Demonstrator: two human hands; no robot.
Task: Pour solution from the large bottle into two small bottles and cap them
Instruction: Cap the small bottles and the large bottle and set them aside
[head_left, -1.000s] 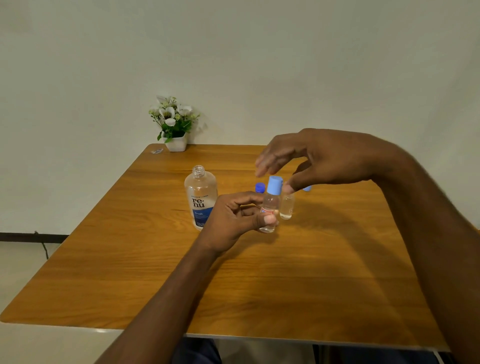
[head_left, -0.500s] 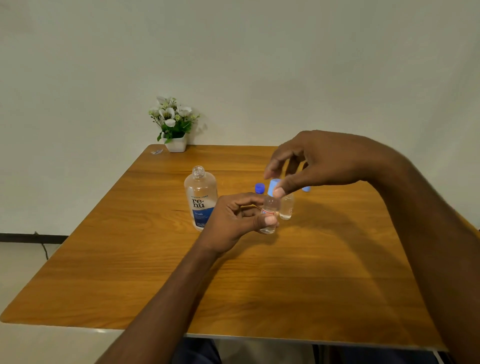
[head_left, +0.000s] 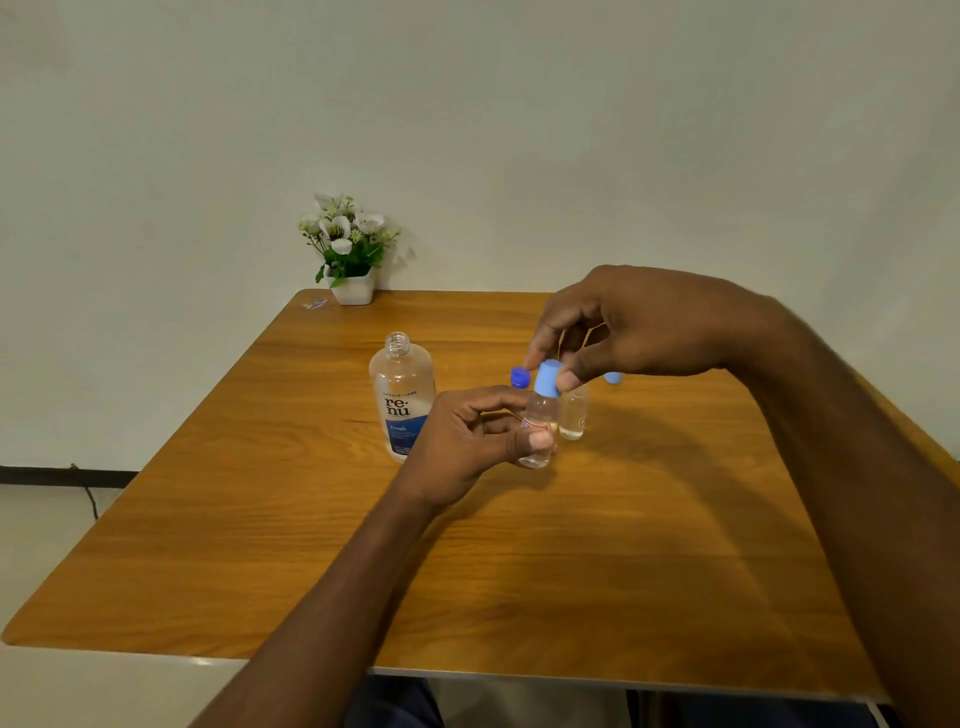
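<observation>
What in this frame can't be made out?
- Second small bottle: top hidden behind right hand, head view.
- Light blue cap: mostly hidden by the same hand.
- Large bottle: fine label print too small.
- Scrap near flowerpot: too small.

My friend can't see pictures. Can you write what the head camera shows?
The right hand twists a light blue cap onto a small bottle held by the left hand. Beside them on the wooden table stand an uncapped small bottle and the open large bottle.
</observation>
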